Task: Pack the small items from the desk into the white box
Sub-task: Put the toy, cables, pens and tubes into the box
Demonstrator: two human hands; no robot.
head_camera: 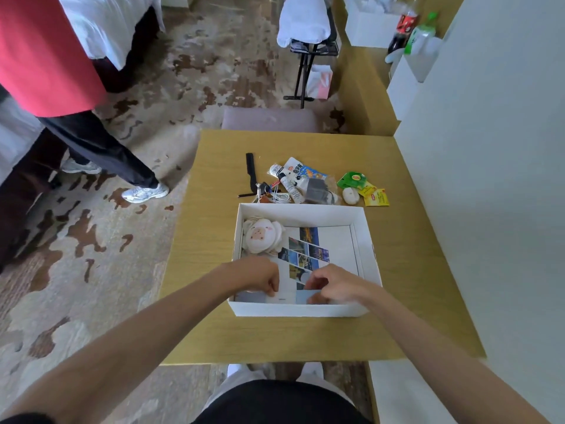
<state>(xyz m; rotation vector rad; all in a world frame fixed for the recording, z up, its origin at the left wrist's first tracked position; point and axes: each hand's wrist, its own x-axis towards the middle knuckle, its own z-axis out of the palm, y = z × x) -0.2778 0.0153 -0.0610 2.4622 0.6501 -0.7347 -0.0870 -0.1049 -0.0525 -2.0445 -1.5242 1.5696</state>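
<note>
Yellow-wood desk (214, 316) on brown-blotched beige carpet (91, 286), pale wall (504, 148) alongside, white-sheeted bed (116, 29) beyond.

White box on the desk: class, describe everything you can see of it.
The white box is an open, lidless rectangle with low walls, seemingly cardboard, sitting flat on the yellow wooden desk. Inside, a round plush toy fills the far left corner and a photo leaflet lies flat on its bottom. The left hand and right hand reach over its near wall, pinching pale cards inside.
</note>
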